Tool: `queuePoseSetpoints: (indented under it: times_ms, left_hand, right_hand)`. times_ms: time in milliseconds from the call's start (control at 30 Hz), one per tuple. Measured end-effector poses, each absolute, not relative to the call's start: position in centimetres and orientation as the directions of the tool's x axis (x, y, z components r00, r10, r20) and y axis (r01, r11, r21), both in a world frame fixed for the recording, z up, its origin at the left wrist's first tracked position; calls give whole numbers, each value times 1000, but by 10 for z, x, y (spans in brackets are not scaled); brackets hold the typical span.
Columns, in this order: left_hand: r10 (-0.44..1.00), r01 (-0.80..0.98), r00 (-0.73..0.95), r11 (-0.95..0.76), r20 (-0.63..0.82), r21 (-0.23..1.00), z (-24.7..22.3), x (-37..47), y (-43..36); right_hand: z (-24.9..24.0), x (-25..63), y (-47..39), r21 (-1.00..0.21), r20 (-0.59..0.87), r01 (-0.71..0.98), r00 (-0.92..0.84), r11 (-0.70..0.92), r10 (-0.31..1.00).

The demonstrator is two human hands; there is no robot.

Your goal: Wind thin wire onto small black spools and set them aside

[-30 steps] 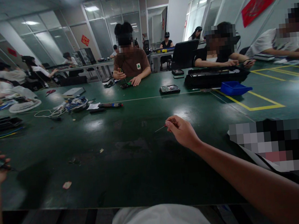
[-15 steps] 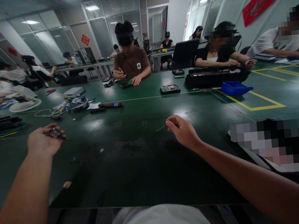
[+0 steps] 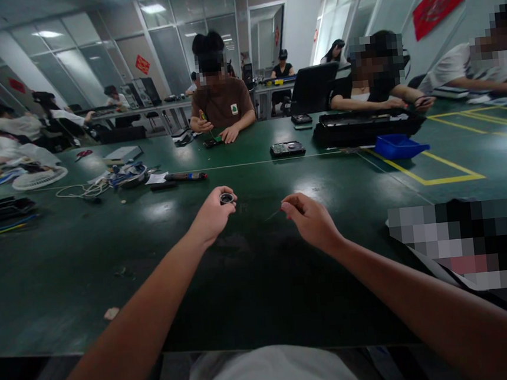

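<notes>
Left hand (image 3: 215, 216): fingers curled round a small dark round part (image 3: 226, 199), its pale, metal-looking ringed rim facing up.
Right hand (image 3: 307, 213): fingertips pinched on a thin straight metal-looking rod (image 3: 274, 215), reddish at the grip.
Rod to part: right of the round part and nearer the wearer, apart; long axis slanting, free tip leftward.
Tabletop (image 3: 262, 290): smooth, glossy dark green, beneath the round part.

One head-worn view (a wide one), forward and down from close above the green table (image 3: 285, 299).
</notes>
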State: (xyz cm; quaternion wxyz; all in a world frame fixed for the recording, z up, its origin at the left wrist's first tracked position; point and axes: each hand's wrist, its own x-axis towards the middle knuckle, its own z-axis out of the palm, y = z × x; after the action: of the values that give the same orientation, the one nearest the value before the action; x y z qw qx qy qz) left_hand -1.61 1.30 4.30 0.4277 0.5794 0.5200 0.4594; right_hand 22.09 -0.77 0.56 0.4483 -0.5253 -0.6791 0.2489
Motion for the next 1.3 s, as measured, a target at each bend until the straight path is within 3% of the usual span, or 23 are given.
queuePoseSetpoints:
  times_ms: [100,233,433,667,1033,1300]
  left_hand:
    - [983,415,87,-185,164,891,25,-7,12]
    - [946,536,224,-320,233,781,3,-16,11]
    - [904,555,298,-426,307,715,-8,-25,13]
    - [887,556,324,-461,330,692,-6,-19,9]
    - [863,565,369,-502,344,654,-9,-20,8]
    - [851,591,395,-524,346,614,-11,-22,9]
  right_hand:
    - [10,220,-12,-786,372,509,-62,351,926]
    - [12,220,-17,-815,436,395,-65,424,898]
    - [13,219,-22,-812,486,309,-112,495,867]
    - [12,217,-22,-742,512,399,-180,539,840]
    - [17,218,-25,-652,522,565,-151,506,840]
    - [19,218,-25,-643,496,524,-270,558,825]
